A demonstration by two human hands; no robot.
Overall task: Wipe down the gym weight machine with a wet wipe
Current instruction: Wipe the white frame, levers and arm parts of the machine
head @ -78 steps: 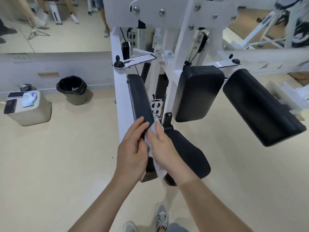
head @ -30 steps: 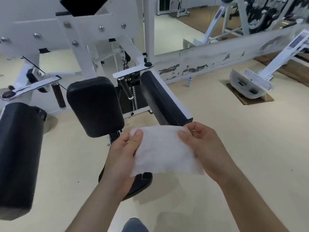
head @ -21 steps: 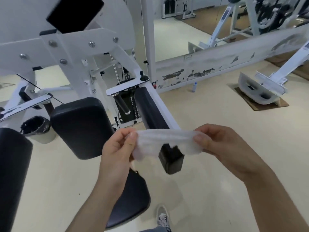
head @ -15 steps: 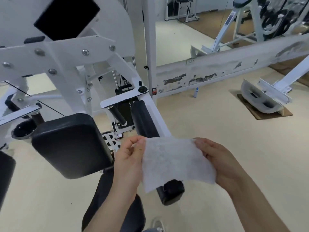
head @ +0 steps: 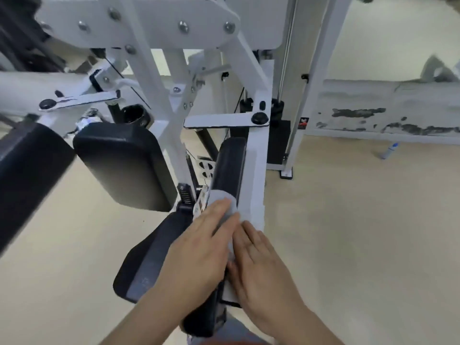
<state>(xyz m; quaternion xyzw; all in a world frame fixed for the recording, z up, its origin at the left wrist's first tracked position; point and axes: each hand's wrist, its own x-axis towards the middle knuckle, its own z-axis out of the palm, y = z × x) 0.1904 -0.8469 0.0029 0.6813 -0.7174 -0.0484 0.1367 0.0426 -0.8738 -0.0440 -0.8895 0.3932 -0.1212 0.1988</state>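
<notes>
Your left hand (head: pixel 199 250) and right hand (head: pixel 263 265) both lie flat on the wet wipe (head: pixel 225 199). The fingers are stretched out and pressing rather than curled round anything. The wipe is draped over the near end of the narrow black arm pad (head: pixel 229 165) on the right side of the weight machine (head: pixel 174 33). Its far edge shows just past your left fingertips, and a strip of it shows between your hands. Your right hand sits toward the white frame bar (head: pixel 256 170) that runs alongside the pad. How much of the wipe lies under it is hidden.

The wipe looks thin, limp and very light, so it will probably bunch or fold over if you push it from one edge. Hold it by pressure. Keep a palm and flat fingers spread across its middle so the whole sheet travels with your hand.

The pad's cover looks smooth and slightly cushioned, and once wet it is likely to be slick. A steady, moderate press should be enough.

The pad's arm may be hinged. If it swings as you push away from you, brace the frame bar with your right hand.

The back pad (head: pixel 119 165) and seat pad (head: pixel 149 257) sit to the left, apart from your hands.
</notes>
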